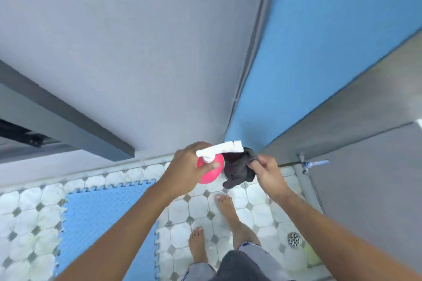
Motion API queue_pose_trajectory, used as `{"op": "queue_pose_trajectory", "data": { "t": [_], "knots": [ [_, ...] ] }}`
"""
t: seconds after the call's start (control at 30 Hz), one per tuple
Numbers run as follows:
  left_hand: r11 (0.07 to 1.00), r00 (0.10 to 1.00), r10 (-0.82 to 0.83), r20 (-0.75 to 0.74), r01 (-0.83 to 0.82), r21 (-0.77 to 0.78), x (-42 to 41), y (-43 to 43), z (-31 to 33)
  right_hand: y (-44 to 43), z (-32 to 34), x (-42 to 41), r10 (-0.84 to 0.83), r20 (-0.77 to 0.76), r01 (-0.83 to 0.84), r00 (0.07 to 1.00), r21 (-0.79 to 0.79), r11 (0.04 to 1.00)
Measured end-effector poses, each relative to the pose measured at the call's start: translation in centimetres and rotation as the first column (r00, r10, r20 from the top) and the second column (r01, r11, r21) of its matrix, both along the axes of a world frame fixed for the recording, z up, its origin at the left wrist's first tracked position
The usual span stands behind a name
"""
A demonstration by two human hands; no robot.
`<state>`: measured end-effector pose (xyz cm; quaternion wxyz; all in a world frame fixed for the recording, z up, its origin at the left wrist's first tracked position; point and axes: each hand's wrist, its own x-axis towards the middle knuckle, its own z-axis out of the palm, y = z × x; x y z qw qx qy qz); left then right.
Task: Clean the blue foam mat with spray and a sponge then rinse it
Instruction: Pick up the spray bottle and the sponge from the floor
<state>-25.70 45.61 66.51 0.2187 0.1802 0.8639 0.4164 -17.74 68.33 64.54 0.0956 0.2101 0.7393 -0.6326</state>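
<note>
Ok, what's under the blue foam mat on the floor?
The blue foam mat lies flat on the tiled floor, whose white and grey tiles show around its edges. Whatever lies directly beneath it is covered; the left forearm also hides part of it.

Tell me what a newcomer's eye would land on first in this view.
The pink spray bottle with its white trigger head, gripped in the left hand at centre, its nozzle aimed at the dark cloth pinched by the right hand. Next, the blue foam mat with jigsaw edges, flat on the tiled floor at lower left.
</note>
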Motion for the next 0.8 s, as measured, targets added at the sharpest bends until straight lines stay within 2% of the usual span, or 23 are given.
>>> {"op": "queue_pose_trajectory", "data": {
  "t": [0.13,0.27,0.37,0.47,0.63,0.8],
  "knots": [
    [0.972,0.971,-0.234,-0.058,0.234,-0.013,2.6,7.2,6.2,4.7,5.0,7.4,-0.158,-0.041,0.16,0.987,0.069,0.985],
    [0.919,0.917,-0.383,-0.112,0.39,0.051,6.5,16.2,10.3,10.6,8.8,14.9,-0.386,-0.09,0.393,0.918,0.079,0.916],
    [0.872,0.875,-0.473,-0.101,0.482,0.086,9.2,24.4,12.2,16.6,10.3,20.1,-0.561,-0.15,0.576,0.814,0.085,0.813],
    [0.838,0.843,-0.525,-0.115,0.536,0.106,11.7,33.1,13.2,23.3,10.7,24.7,-0.712,-0.21,0.736,0.67,0.069,0.673],
    [0.788,0.797,-0.593,-0.112,0.604,0.124,16.0,47.2,12.8,33.9,11.2,29.8,-0.866,-0.234,0.891,0.442,0.001,0.454],
    [0.752,0.762,-0.636,-0.126,0.648,0.124,20.3,58.9,11.9,42.1,10.9,34.7,-0.913,-0.181,0.929,0.364,0.01,0.369]
  ]
}}
